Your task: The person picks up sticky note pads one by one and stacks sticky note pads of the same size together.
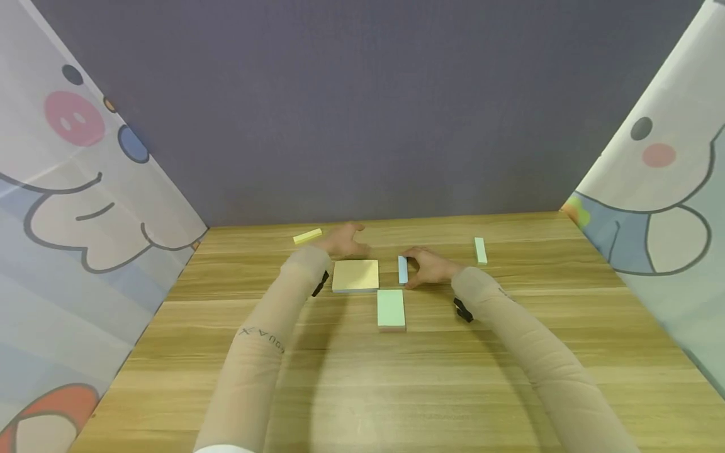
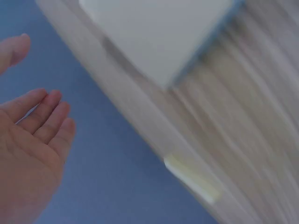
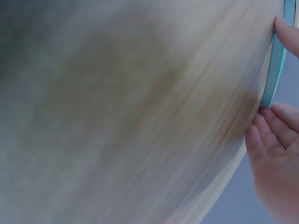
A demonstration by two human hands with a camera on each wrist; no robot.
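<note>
My right hand (image 1: 430, 267) spans a narrow blue sticky note pad (image 1: 403, 270), its thumb at one end and fingertips at the other. The right wrist view shows the same blue strip (image 3: 275, 65) held between thumb and fingers near the wood. My left hand (image 1: 344, 241) is held with fingers extended and nothing in it, just beyond a wide yellow-topped sticky note pad (image 1: 355, 276). In the left wrist view the left palm (image 2: 32, 149) is bare, with thumb apart from the fingers. A green-topped rectangular pad (image 1: 391, 308) lies nearer, below the blue strip.
A thin yellow strip pad (image 1: 308, 236) lies at the back left of the wooden table (image 1: 362, 384), a pale green strip pad (image 1: 480, 250) at the back right. A dark grey panel (image 1: 362, 113) rises behind the table, and cartoon-printed sheets flank both sides.
</note>
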